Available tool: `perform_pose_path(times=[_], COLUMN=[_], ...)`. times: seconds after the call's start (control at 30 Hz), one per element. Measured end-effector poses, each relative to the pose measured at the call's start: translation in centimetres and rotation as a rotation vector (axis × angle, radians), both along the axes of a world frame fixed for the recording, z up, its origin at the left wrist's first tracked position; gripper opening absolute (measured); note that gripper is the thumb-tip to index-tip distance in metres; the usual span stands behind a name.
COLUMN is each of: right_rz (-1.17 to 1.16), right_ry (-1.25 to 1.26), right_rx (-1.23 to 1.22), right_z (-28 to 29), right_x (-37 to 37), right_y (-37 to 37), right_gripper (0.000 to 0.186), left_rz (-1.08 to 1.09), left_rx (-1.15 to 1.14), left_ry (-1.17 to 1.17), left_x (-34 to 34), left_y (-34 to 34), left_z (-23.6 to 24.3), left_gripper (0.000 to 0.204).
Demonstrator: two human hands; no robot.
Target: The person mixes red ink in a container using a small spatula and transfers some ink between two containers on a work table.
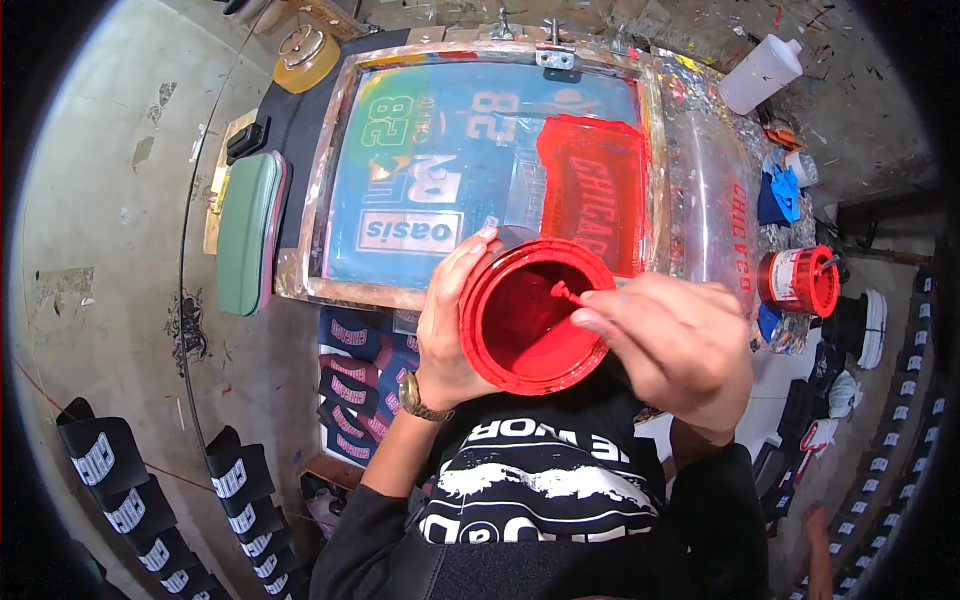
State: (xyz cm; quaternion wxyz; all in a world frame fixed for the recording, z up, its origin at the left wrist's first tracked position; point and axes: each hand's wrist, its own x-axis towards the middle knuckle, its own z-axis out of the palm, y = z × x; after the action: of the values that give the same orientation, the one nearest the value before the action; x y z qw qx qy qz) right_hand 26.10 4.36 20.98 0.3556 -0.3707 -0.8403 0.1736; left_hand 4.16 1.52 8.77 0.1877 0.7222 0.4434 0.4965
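An ink tub (530,364) coated red inside and on its rim is gripped at its left side by my left hand (448,322), with a gold watch on that wrist. My right hand (680,345) is closed in a pinch on a small red-coated stirrer (568,293) over the tub's mouth; most of the stirrer is hidden. Behind the tub, a wood-framed printing screen (450,120) with blue mesh and stencilled designs has a wide patch of red ink (590,180) on its right part.
A second red tub (800,282), white bottle (760,75) and blue cloth (783,195) are right; a green pad (245,230) and amber tape roll (305,65) left. Printed dark pieces (350,385) lie below the screen, others (125,510) line both sides. Another person's arm (817,560) shows lower right.
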Motion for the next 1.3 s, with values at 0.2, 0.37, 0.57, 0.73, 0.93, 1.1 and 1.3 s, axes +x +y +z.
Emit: perform_pose_path(times=[0.2, 0.37, 0.57, 0.73, 0.93, 1.1, 1.3], right_rz=[0.081, -0.011, 0.063, -0.082, 0.0, -0.016, 0.01], right_ry=[0.085, 0.147, 0.119, 0.147, 0.118, 0.129, 0.178], right_rx=[-0.095, -0.065, -0.104, -0.068, -0.087, -0.031, -0.062], right_z=[-0.8, -0.7, -1.4, -0.7, -0.8, -1.0, -0.9], right_x=[0.0, -0.2, 0.2, 0.3, 0.2, 0.3, 0.5], right_y=[0.5, 0.5, 0.5, 0.3, 0.2, 0.1, 0.0], right_gripper=[0.012, 0.008, 0.009, 0.007, 0.006, 0.007, 0.011], left_rz=[-0.015, -0.027, -0.028, -0.037, -0.035, -0.031, -0.03], left_rx=[-0.021, 0.015, 0.007, -0.021, 0.016, -0.004, 0.046], left_ry=[-0.035, -0.038, -0.04, -0.054, -0.039, -0.033, -0.024], left_x=[0.0, 0.1, 0.1, 0.1, 0.1, 0.1, 0.2], left_y=[0.1, 0.3, 0.2, 0.1, 0.2, 0.1, 0.4], left_z=[0.4, 0.2, 0.2, 0.5, 0.4, 0.4, 0.2], left_gripper=[0.11, 0.109, 0.109, 0.108, 0.109, 0.111, 0.111])
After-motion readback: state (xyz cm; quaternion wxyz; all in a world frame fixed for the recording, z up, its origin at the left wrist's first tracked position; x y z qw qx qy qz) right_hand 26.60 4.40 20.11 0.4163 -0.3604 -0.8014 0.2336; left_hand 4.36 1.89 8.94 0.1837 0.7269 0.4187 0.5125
